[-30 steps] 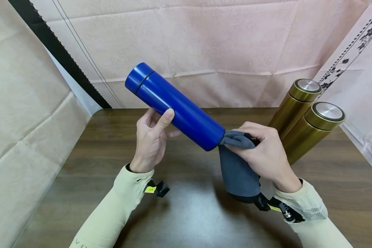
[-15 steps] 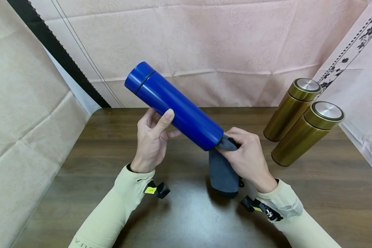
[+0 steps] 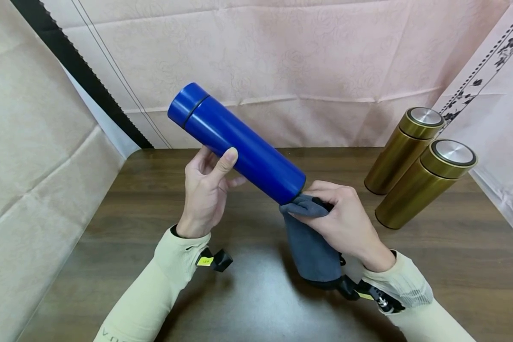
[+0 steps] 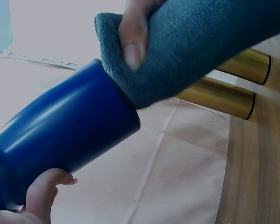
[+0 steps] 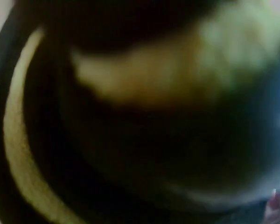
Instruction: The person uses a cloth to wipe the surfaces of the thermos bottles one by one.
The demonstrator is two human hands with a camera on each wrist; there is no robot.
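Observation:
My left hand point(image 3: 205, 192) holds a blue thermos bottle point(image 3: 239, 145) around its middle, thumb on the near side. The bottle is tilted above the table, its lid end up to the left and its base down to the right. With my right hand point(image 3: 342, 218) I grip a folded grey cloth point(image 3: 312, 247) at the base; its loose part hangs down beneath my fingers. In the left wrist view the cloth point(image 4: 186, 51) touches the base rim of the bottle point(image 4: 74, 116), under my right thumb. The right wrist view is dark and blurred.
Two gold thermos bottles point(image 3: 403, 152) point(image 3: 425, 185) with silver-topped lids stand on the wooden table point(image 3: 124, 237) at the right. Pale patterned fabric point(image 3: 282, 61) hangs behind the table, and more fabric point(image 3: 38, 142) lines the left side.
My right hand and the cloth have shifted left overall, moving in, then slightly back down and right. The blue bottle has moved slightly up and left in my left hand's hold.

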